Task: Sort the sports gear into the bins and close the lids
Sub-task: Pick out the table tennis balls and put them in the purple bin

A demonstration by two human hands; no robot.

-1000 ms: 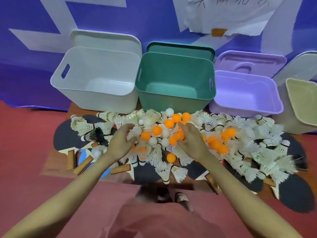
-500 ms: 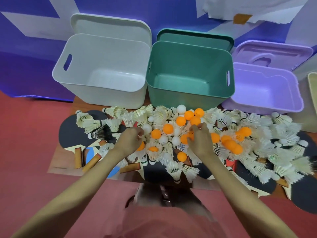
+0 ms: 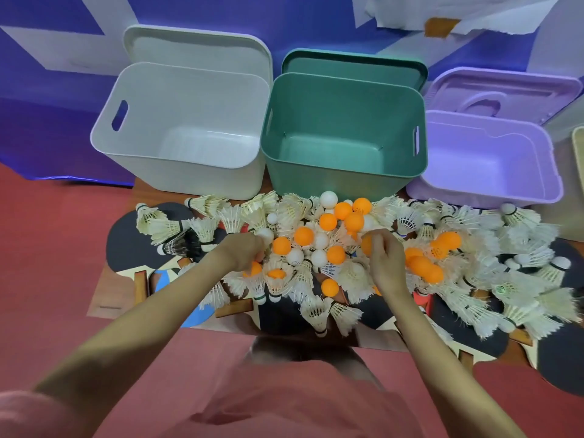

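A heap of white feather shuttlecocks (image 3: 316,311), orange ping-pong balls (image 3: 327,221) and white ping-pong balls (image 3: 328,198) lies over black table-tennis paddles (image 3: 129,245) on a low board. My left hand (image 3: 240,252) curls its fingers round a white ball (image 3: 264,235) at the left of the heap. My right hand (image 3: 385,260) curls round an orange ball (image 3: 366,243) near the middle. Behind the heap stand a white bin (image 3: 189,172), a green bin (image 3: 341,181) and a purple bin (image 3: 486,191), all open with nothing inside.
Each bin's lid leans up behind it: white lid (image 3: 196,49), green lid (image 3: 354,67), purple lid (image 3: 502,93). A beige bin (image 3: 579,153) shows at the right edge. Red floor surrounds the board; a blue wall stands behind.
The view has moved closer and tilted down. Both hands stay in the heap; their fingers have closed further round balls, the right hand shifting slightly toward the centre.
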